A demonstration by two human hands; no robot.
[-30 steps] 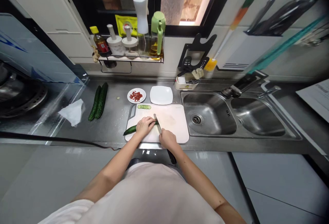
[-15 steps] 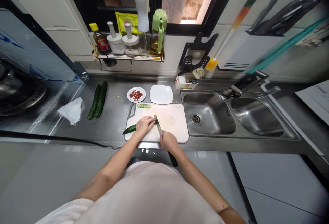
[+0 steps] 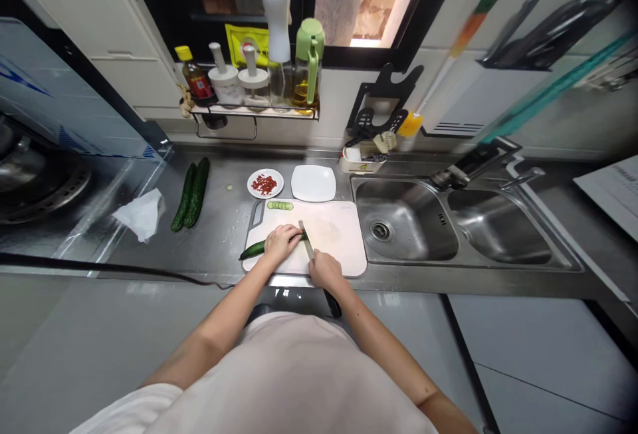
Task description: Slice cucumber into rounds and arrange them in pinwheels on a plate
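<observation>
A dark green cucumber lies slantwise across the white cutting board. My left hand is closed over its right part, fingertips near the cut end. In my right hand is a knife, its blade at the right end of the cucumber. Several cucumber slices overlap in a row at the board's upper left. Behind the board stand a round plate with chopped red pieces and a white square plate.
Two whole cucumbers and a crumpled white cloth lie on the counter at the left. A double sink adjoins the board's right side. Bottles and jars stand on a wall rack behind.
My right hand and the knife have shifted very slightly left. My left hand stays on the cucumber; the view has moved a little.
</observation>
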